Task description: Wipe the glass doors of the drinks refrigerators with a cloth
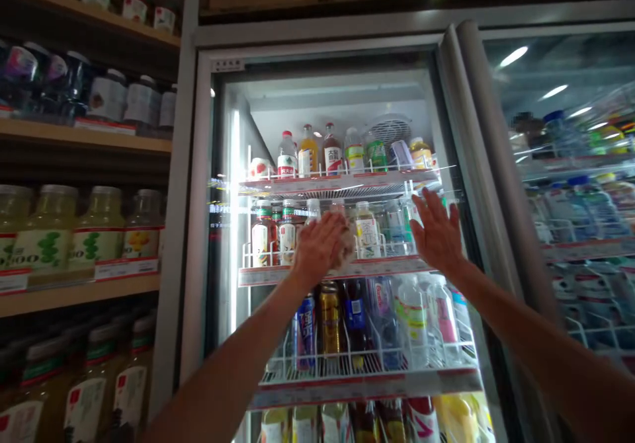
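My left hand (317, 248) reaches up to the glass door (322, 109) of a lit drinks fridge. Its fingers lie over what looks like a crumpled beige cloth (346, 244), partly hidden by the hand and slightly blurred. To the right, my right hand (437, 231) is raised with its fingers apart and nothing in it, palm toward the glass. Whether that palm touches the door I cannot tell. Behind the glass, near both hands, a bottle with a yellow and white label (367, 230) stands on the second shelf.
Wooden shelves (89, 135) with several rows of bottles and jars stand on the left. A long vertical metal handle (476, 112) runs along the door's right side. Beyond it is another glass-fronted fridge (585, 244) with bottles. Inside the lit fridge, several wire-fronted shelves (367, 390) hold drinks.
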`<action>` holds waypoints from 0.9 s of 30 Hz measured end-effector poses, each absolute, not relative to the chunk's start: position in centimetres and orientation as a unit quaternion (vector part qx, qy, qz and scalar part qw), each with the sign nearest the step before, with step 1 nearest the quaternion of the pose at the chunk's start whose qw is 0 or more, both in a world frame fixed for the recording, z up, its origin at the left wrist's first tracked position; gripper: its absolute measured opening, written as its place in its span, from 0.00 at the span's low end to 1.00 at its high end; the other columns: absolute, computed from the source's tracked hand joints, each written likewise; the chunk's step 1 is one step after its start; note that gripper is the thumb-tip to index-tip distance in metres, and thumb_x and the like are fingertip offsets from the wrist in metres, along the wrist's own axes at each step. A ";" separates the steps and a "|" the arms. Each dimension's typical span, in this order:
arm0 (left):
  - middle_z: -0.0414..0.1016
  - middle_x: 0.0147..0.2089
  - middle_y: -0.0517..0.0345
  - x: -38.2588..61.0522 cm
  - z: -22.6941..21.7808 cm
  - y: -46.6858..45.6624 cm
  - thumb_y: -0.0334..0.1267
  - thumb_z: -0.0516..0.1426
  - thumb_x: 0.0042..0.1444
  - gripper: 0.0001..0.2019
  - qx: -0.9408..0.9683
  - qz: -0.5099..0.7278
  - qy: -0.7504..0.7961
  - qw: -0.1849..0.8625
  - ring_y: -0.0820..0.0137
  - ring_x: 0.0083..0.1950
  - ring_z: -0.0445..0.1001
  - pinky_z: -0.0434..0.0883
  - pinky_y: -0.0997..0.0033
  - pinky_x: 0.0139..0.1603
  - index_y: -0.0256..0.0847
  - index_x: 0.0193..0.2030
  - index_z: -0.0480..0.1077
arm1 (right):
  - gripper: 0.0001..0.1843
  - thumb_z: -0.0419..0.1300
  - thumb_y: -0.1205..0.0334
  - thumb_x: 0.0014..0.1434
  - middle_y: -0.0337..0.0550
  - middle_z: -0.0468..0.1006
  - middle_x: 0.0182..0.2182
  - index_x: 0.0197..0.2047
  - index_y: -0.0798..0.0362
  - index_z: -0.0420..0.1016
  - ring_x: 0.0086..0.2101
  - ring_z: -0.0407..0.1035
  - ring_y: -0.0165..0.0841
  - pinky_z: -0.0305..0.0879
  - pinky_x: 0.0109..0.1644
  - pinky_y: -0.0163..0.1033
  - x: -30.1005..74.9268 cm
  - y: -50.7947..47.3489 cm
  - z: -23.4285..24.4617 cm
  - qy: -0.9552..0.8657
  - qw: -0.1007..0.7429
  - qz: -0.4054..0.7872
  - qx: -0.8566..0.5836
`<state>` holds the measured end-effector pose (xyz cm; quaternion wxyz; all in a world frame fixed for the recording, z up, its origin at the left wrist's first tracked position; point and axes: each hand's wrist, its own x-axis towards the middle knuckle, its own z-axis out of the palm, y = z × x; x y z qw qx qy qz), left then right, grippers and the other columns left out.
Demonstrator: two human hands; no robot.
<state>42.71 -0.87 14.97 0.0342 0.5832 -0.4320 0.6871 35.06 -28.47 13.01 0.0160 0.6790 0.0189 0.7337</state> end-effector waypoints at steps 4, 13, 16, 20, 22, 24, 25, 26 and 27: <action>0.64 0.62 0.47 43.5 16.5 2.1 0.39 0.43 0.64 0.20 0.595 0.733 -0.286 0.164 0.63 0.66 0.57 0.60 0.53 0.63 0.37 0.59 0.63 | 0.28 0.40 0.51 0.65 0.50 0.53 0.64 0.65 0.52 0.53 0.64 0.46 0.41 0.46 0.63 0.57 35.5 -31.7 11.5 -0.008 0.066 0.726 0.684; 0.63 0.63 0.51 41.5 12.4 -5.8 0.38 0.47 0.61 0.20 0.594 0.686 -0.420 0.015 0.66 0.67 0.55 0.60 0.57 0.64 0.40 0.58 0.63 | 0.26 0.41 0.55 0.64 0.49 0.57 0.63 0.63 0.52 0.56 0.63 0.50 0.39 0.45 0.64 0.53 35.5 -32.1 10.6 0.037 0.075 0.750 0.657; 0.62 0.63 0.49 43.5 13.9 1.1 0.37 0.46 0.60 0.21 0.598 0.729 -0.314 0.112 0.64 0.67 0.55 0.59 0.55 0.64 0.38 0.60 0.61 | 0.26 0.41 0.55 0.64 0.49 0.57 0.63 0.63 0.52 0.56 0.63 0.50 0.40 0.45 0.64 0.54 35.4 -32.2 10.5 0.032 0.064 0.744 0.664; 0.57 0.66 0.46 43.3 13.5 0.6 0.38 0.45 0.61 0.23 0.585 0.756 -0.176 0.236 0.60 0.68 0.52 0.57 0.49 0.65 0.37 0.63 0.57 | 0.27 0.42 0.53 0.64 0.49 0.56 0.63 0.63 0.52 0.56 0.63 0.50 0.41 0.44 0.64 0.54 35.4 -32.1 10.4 0.028 0.056 0.735 0.675; 0.58 0.65 0.48 42.1 11.8 -3.6 0.38 0.46 0.61 0.23 0.602 0.733 -0.271 0.163 0.63 0.69 0.51 0.58 0.51 0.64 0.39 0.63 0.57 | 0.27 0.42 0.53 0.63 0.49 0.56 0.63 0.63 0.52 0.57 0.63 0.50 0.41 0.43 0.64 0.54 35.4 -32.3 10.5 0.033 0.056 0.738 0.672; 0.61 0.64 0.52 41.3 10.2 -6.6 0.40 0.48 0.60 0.21 0.597 0.697 -0.393 0.054 0.66 0.69 0.50 0.58 0.54 0.65 0.41 0.60 0.61 | 0.27 0.41 0.53 0.63 0.50 0.58 0.62 0.62 0.52 0.59 0.62 0.51 0.41 0.43 0.65 0.53 35.4 -32.4 10.5 0.043 0.060 0.747 0.661; 0.62 0.63 0.54 41.2 9.8 -6.7 0.40 0.48 0.60 0.20 0.593 0.684 -0.425 0.018 0.68 0.69 0.50 0.58 0.57 0.65 0.43 0.59 0.62 | 0.27 0.41 0.53 0.63 0.50 0.59 0.62 0.62 0.52 0.59 0.62 0.52 0.40 0.43 0.65 0.52 35.5 -32.5 10.5 0.047 0.063 0.751 0.655; 0.63 0.63 0.55 41.4 9.7 -5.8 0.39 0.48 0.60 0.20 0.594 0.677 -0.436 0.002 0.69 0.69 0.50 0.58 0.58 0.65 0.44 0.58 0.63 | 0.26 0.41 0.53 0.63 0.50 0.60 0.61 0.61 0.52 0.60 0.62 0.52 0.40 0.44 0.64 0.52 35.5 -32.5 10.6 0.049 0.065 0.755 0.650; 0.63 0.63 0.55 41.7 9.9 -4.2 0.38 0.48 0.59 0.20 0.597 0.681 -0.424 0.006 0.69 0.69 0.51 0.59 0.59 0.64 0.44 0.59 0.62 | 0.26 0.41 0.53 0.63 0.50 0.60 0.61 0.61 0.52 0.60 0.62 0.53 0.40 0.45 0.64 0.51 35.5 -32.5 10.6 0.047 0.066 0.757 0.648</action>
